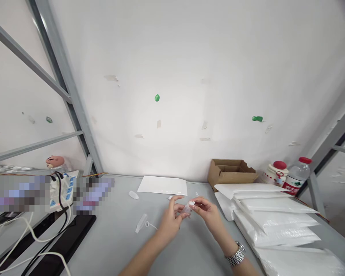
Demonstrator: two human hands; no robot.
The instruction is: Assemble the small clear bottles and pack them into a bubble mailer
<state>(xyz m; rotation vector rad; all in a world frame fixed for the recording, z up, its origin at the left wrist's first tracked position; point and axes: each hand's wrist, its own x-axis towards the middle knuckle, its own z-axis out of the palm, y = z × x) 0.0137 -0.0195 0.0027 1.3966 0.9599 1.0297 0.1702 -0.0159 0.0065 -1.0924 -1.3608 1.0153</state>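
Observation:
Above the grey table, a small translucent plastic bottle (186, 209) is held between my two hands. My left hand (171, 218) is closed round its body, and the fingers of my right hand (206, 211) pinch the white top end. My fingers cover part of the bottle, so the exact shape of its top is hard to make out. Left of my hands lie two similar translucent pieces, one nearer (141, 223) and one farther off (133, 195). Beside the nearer one is a white ring with a thin stem (151, 225). A small white piece (170, 198) shows just behind my left hand.
A white sheet (162, 185) lies by the wall. On the right are stacked white padded mailers (276, 222), a cardboard box (232, 174), a jar (276, 172) and a red-capped bottle (299, 172). Leftward are a power strip (63, 190), cables and a black slab (66, 245).

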